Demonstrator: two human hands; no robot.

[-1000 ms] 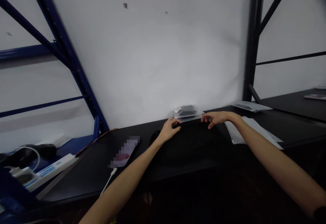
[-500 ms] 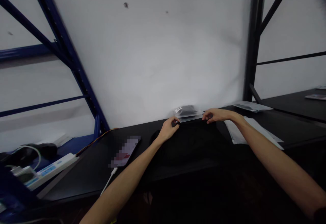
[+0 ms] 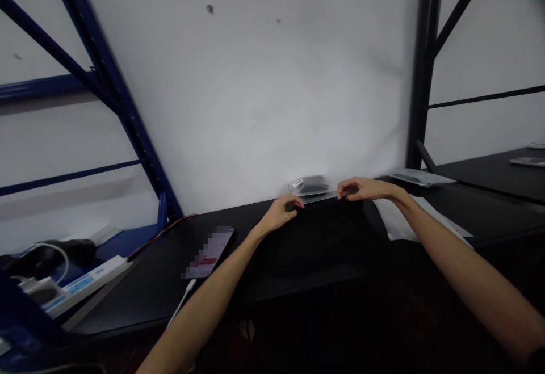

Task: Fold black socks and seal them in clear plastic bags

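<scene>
A piece of black cloth [image 3: 317, 243] lies spread over the dark table in front of me, hard to tell from the black surface. At its far edge, my left hand [image 3: 281, 213] pinches the left part with thumb and fingers. My right hand [image 3: 360, 189] grips the same edge farther right, fingertips bent down onto it. Between the hands the edge runs nearly straight, slightly raised. Just behind it, against the wall, sits a clear plastic bag [image 3: 314, 187] with dark contents and a white label. The cloth's near part fades into shadow.
Left of my forearm lies a phone [image 3: 212, 253] with a white cable [image 3: 182, 300]. A power strip [image 3: 85, 284] stands at the far left by a blue rack post [image 3: 123, 101]. White plastic bags [image 3: 398, 221] lie under and beyond my right forearm. A wall [image 3: 272, 90] closes the back.
My left hand has shifted slightly, its fingers stretching more along the cloth's edge. My right hand has risen a little, lifting that end of the edge.
</scene>
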